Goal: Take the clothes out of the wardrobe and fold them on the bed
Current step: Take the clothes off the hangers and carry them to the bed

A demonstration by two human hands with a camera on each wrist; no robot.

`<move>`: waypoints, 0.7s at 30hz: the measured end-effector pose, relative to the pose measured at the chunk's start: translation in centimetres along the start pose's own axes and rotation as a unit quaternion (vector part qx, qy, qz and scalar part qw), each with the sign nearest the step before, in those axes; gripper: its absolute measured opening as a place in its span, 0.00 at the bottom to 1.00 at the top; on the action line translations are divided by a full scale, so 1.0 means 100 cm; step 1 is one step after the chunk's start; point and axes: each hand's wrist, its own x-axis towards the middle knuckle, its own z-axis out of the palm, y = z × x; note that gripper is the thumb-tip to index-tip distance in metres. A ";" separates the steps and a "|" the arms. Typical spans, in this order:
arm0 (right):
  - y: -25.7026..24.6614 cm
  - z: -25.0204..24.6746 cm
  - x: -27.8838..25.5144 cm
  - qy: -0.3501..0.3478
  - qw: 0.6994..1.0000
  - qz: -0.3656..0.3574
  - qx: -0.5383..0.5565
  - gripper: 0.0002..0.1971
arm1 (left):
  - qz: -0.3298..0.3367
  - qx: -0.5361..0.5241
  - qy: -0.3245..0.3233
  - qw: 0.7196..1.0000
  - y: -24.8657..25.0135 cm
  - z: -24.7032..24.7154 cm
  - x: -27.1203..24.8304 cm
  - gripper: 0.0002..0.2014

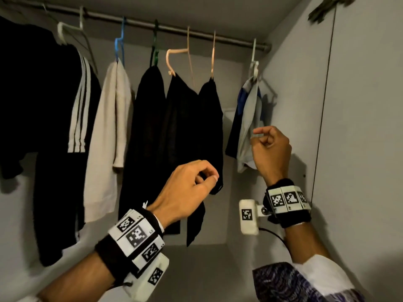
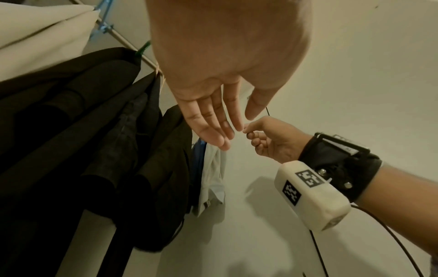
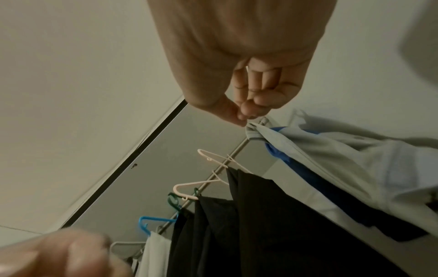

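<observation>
Several garments hang from a metal rail inside the wardrobe. At the right end, a grey and blue garment hangs on a white hanger. My right hand is raised just beside it, its fingers curled in and thumb against the index finger, with nothing seen in it. Left of that hang three black garments. My left hand hovers in front of the nearest one's lower hem, fingers relaxed and fairly straight, holding nothing.
Further left hang a cream garment and a black jacket with white stripes. The wardrobe's side wall stands close on the right of my right hand. The wardrobe floor lies below the clothes.
</observation>
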 end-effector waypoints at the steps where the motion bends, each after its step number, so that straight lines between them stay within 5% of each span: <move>1: -0.001 0.001 0.012 0.003 1.000 -0.008 -0.013 0.08 | 0.004 -0.004 0.005 1.000 0.000 -0.003 0.009 0.04; 10: -0.006 0.013 0.104 0.046 0.994 -0.001 -0.098 0.07 | 0.023 -0.021 0.017 0.999 -0.003 0.005 0.111 0.04; 21: -0.003 0.043 0.173 -0.053 0.973 -0.039 -0.224 0.21 | 0.010 -0.029 0.090 0.995 0.025 0.013 0.263 0.14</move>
